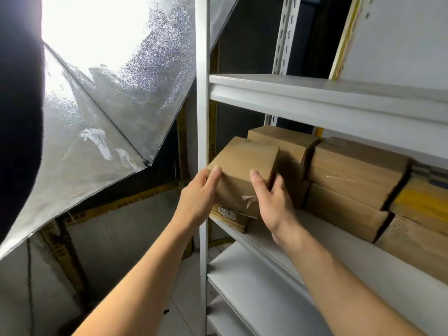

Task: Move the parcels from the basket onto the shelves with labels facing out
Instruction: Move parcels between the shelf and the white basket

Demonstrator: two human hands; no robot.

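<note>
From the head view I see a grey metal shelf unit (315,98) filling the right half of the frame, its white front post (202,117) rising up the middle and slotted uprights behind. To the left a big silver reflective sheet (116,100) hangs at a slant, blown out by a bright light at the top, with a dark shape along the far left edge. Below it I make out a dim floor with yellow-and-black striped bars.

On the middle shelf board (322,241), brown cardboard boxes (351,180) stand stacked two high toward the right, and further right sits a yellow and dark package (426,195). A flat box with a white number label (226,211) lies at the near left corner of that board.

The parcel (242,173) I am after sits on top of that flat box, tilted, close to the post. The left hand (197,197) grips its left side, fingers wrapped on the corner. The right hand (271,197) holds its right side, thumb on the front face, fingers tucked between the parcel and the neighbouring boxes
</note>
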